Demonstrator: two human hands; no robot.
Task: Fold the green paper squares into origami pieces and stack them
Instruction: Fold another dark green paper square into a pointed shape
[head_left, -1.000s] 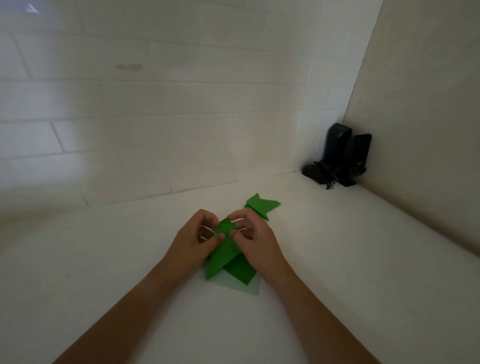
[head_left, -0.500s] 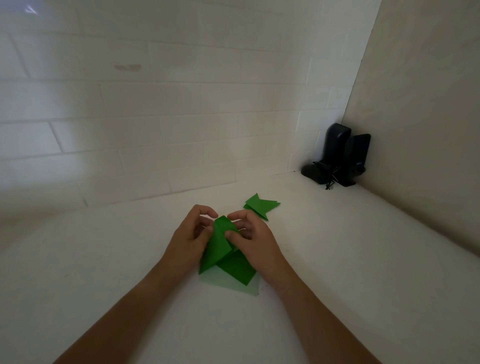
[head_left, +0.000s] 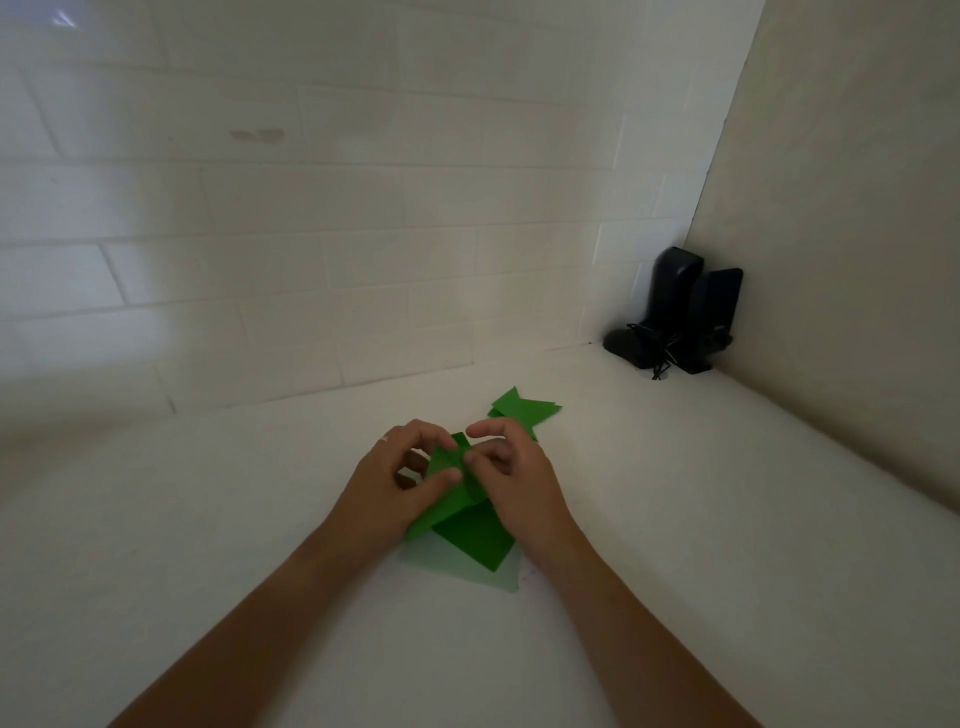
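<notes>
Though two black speakers (head_left: 680, 312) stand in the far right corner, no brand, label or writing can be read on them or anywhere else. Near the middle of the white table (head_left: 727, 519), the left hand (head_left: 384, 493) and the right hand (head_left: 514, 483) meet over a partly folded green paper piece (head_left: 449, 488). Both pinch it between thumb and curled fingers, left on its left side, right on its right, thumbs nearly touching on top. Its long point runs down to the near left, past the left wrist. Under it lie flat green paper squares (head_left: 475, 540), between the wrists. A folded green piece (head_left: 522, 408) rests just beyond the right hand's fingers.
</notes>
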